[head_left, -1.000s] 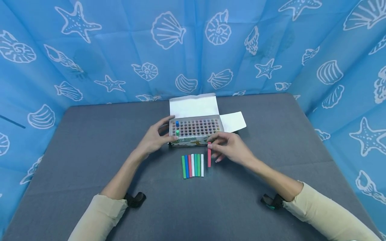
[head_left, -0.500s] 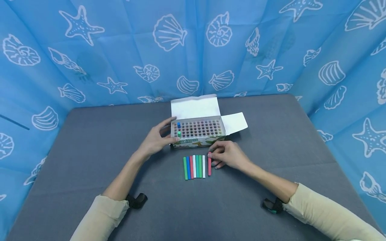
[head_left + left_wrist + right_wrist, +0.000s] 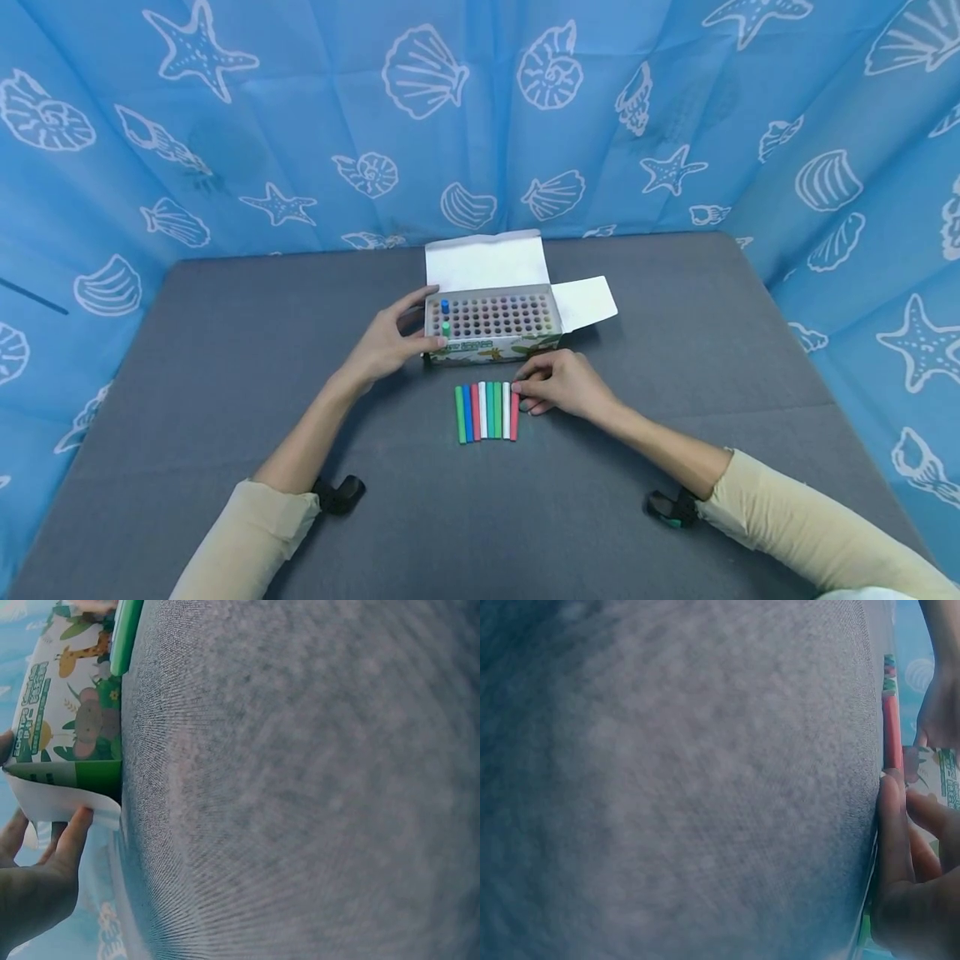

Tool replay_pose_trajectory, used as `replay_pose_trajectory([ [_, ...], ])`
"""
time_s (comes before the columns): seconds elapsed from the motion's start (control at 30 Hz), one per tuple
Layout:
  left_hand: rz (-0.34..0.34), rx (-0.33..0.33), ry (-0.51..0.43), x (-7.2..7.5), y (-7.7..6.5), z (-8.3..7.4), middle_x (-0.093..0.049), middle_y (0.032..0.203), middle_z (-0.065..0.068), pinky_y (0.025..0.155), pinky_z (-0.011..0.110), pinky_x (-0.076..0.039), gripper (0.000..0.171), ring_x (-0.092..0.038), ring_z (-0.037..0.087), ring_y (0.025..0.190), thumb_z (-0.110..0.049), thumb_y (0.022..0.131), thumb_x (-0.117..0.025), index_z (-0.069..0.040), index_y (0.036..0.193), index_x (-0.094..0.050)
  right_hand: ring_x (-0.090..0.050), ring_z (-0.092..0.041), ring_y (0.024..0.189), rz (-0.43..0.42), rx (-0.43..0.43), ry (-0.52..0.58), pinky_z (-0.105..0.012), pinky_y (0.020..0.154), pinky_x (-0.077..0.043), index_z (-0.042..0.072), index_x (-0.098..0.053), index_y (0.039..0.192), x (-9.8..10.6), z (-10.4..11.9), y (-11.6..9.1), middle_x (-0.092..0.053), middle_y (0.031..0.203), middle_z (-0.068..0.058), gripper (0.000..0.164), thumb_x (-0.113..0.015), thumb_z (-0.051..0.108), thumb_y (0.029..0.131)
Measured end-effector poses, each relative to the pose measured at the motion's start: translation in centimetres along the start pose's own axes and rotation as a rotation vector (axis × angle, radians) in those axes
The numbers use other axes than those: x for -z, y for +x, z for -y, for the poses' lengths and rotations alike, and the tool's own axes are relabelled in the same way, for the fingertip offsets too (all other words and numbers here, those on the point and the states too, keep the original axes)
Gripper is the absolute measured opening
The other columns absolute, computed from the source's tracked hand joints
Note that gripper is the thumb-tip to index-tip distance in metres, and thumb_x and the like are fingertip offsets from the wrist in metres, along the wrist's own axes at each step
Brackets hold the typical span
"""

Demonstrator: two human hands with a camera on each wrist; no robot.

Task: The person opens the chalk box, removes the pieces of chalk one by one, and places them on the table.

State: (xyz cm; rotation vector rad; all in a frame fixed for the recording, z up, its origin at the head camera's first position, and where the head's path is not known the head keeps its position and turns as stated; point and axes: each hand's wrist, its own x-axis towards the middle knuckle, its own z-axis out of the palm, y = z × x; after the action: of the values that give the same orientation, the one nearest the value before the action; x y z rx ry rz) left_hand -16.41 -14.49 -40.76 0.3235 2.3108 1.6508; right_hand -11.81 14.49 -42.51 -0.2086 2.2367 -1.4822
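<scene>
In the head view, my left hand (image 3: 384, 343) holds the left end of an open chalk box (image 3: 480, 350), thumb at its front corner and a finger at the back corner. A blue chalk (image 3: 446, 307) and a green chalk (image 3: 446, 328) stand in the box's holed insert. My right hand (image 3: 568, 385) pinches the upper end of a red chalk (image 3: 514, 417), which lies beside a white chalk (image 3: 506, 410) at the right end of a row. Further left in that row lie several green, white, red and blue sticks. In the right wrist view, thumb and finger meet at the red chalk (image 3: 892, 735).
The box's white lid (image 3: 487, 260) stands raised at the back, and a side flap (image 3: 585, 303) sticks out to the right. Grey cloth covers the table (image 3: 480, 517). Behind it hangs a blue curtain (image 3: 315, 108) with shell prints.
My right hand has lowered the red chalk toward me and moved it left, closing the gap to the white chalk. My left hand stays on the box.
</scene>
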Motion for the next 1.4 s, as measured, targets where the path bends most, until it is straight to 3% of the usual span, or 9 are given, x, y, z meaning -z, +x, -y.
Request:
replay_pose_trajectory([
  [0.33, -0.017, -0.030, 0.030, 0.3, 0.0, -0.1, -0.036, 0.153, 0.011, 0.116, 0.045, -0.037, 0.079, -0.031, 0.035, 0.144, -0.020, 0.086, -0.080, -0.026, 0.154, -0.039, -0.072, -0.024, 0.067, -0.001, 0.014, -0.020, -0.036, 0.061, -0.064, 0.001, -0.073, 0.103, 0.4, 0.7, 0.0, -0.072, 0.079, -0.010, 0.014, -0.073, 0.009, 0.091],
  [0.63, -0.018, -0.033, 0.030, 0.4, 0.1, 0.2, -0.034, 0.154, 0.012, 0.116, 0.044, -0.037, 0.079, -0.031, 0.035, 0.144, -0.019, 0.087, -0.079, -0.024, 0.154, -0.038, -0.073, -0.027, 0.080, 0.074, 0.170, 0.039, -0.040, 0.069, -0.064, -0.006, -0.069, 0.113, 1.3, 1.6, -0.2, -0.072, 0.089, -0.014, 0.022, -0.069, 0.002, 0.092],
  [0.8, -0.016, -0.033, 0.028, 0.3, 0.1, 0.2, -0.034, 0.154, 0.012, 0.116, 0.044, -0.037, 0.079, -0.030, 0.035, 0.144, -0.018, 0.087, -0.079, -0.024, 0.154, -0.037, -0.072, -0.026, 0.079, 0.087, 0.265, 0.032, -0.045, 0.070, -0.064, -0.008, -0.068, 0.114, 1.8, 2.6, -0.3, -0.071, 0.092, -0.017, 0.024, -0.069, 0.003, 0.092],
  [0.97, -0.014, -0.028, 0.028, 0.3, 0.1, 0.1, -0.034, 0.155, 0.011, 0.116, 0.044, -0.037, 0.079, -0.030, 0.035, 0.145, -0.019, 0.087, -0.079, -0.025, 0.154, -0.037, -0.072, -0.026, 0.076, 0.063, 0.345, -0.008, -0.048, 0.071, -0.063, -0.007, -0.068, 0.114, 2.5, 4.1, -0.1, -0.070, 0.095, -0.021, 0.023, -0.069, 0.002, 0.092],
  [1.13, -0.017, -0.028, 0.024, 0.3, -0.1, 0.1, -0.033, 0.156, 0.011, 0.116, 0.044, -0.037, 0.079, -0.029, 0.034, 0.145, -0.019, 0.087, -0.079, -0.025, 0.154, -0.038, -0.072, -0.025, 0.076, 0.028, 0.382, -0.048, -0.050, 0.072, -0.062, -0.005, -0.069, 0.114, 3.0, 5.4, 0.7, -0.070, 0.096, -0.016, 0.023, -0.069, 0.003, 0.093],
  [1.4, -0.014, -0.017, 0.020, 0.1, -0.2, 0.1, -0.033, 0.156, 0.010, 0.116, 0.044, -0.037, 0.079, -0.030, 0.035, 0.145, -0.021, 0.086, -0.080, -0.027, 0.153, -0.039, -0.072, -0.023, 0.079, -0.017, 0.394, -0.095, -0.040, 0.071, -0.063, 0.000, -0.071, 0.114, 2.9, 6.5, 2.6, -0.071, 0.100, -0.012, 0.023, -0.071, 0.008, 0.093],
])
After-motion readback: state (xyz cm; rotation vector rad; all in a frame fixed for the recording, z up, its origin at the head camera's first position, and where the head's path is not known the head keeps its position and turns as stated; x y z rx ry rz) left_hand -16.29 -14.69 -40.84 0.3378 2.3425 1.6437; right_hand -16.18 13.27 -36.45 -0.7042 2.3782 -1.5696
